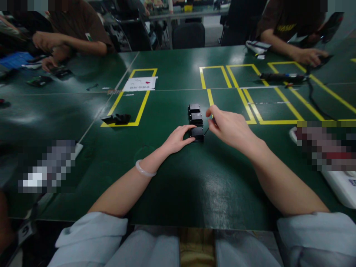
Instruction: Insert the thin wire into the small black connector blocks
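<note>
Three small black box-shaped parts (196, 118) stand in a row on the green table, running away from me. My left hand (179, 139) has its thumb and fingers around the left side of the nearest black block (197, 132). Just right of the row, my right hand (229, 124) is closed in a pinch. A thin dark tip shows between those fingers and the nearest block; the rest of what it holds is hidden.
Yellow tape outlines (143, 107) mark the table, with a black part (116, 119) inside one and a paper label (140, 83) behind it. A cable (314, 98) lies at right. Blurred-out objects lie at both sides. Two people work across the table.
</note>
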`<control>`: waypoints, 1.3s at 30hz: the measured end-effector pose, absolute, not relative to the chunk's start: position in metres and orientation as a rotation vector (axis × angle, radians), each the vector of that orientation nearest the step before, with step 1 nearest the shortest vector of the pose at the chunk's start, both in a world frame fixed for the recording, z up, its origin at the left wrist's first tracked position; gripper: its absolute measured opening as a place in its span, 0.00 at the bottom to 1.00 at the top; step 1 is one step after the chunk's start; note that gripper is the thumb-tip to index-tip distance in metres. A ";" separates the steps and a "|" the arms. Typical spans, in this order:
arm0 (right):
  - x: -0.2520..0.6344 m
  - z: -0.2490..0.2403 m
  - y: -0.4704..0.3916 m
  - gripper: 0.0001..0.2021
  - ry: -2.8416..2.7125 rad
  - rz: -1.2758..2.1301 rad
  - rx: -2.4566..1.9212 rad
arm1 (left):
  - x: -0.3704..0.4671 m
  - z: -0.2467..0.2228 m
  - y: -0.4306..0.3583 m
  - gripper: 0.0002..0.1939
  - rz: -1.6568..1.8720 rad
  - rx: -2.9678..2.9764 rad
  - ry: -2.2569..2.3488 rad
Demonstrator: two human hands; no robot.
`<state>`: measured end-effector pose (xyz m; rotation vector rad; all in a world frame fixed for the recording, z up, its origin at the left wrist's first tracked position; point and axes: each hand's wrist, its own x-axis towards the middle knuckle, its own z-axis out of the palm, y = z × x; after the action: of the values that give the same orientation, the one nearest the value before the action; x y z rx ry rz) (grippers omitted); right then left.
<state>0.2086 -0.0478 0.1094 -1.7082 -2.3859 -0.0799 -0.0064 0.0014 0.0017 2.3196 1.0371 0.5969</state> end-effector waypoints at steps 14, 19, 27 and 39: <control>0.208 0.108 -0.046 0.16 -2.392 -0.121 -1.735 | -0.006 0.004 0.001 0.25 0.564 2.311 1.061; 0.210 0.107 -0.046 0.15 -2.388 -0.088 -1.689 | -0.006 0.004 0.000 0.25 0.581 2.315 1.053; 0.212 0.107 -0.045 0.13 -2.396 -0.127 -1.725 | -0.006 0.003 0.001 0.25 0.581 2.320 1.047; 0.214 0.115 -0.048 0.16 -2.394 -0.148 -1.764 | -0.005 0.004 -0.002 0.25 0.558 2.346 0.976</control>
<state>0.2138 -0.0476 0.1151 -1.7643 -2.3937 -0.1482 -0.0054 -0.0018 0.0045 2.3458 0.9760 0.5581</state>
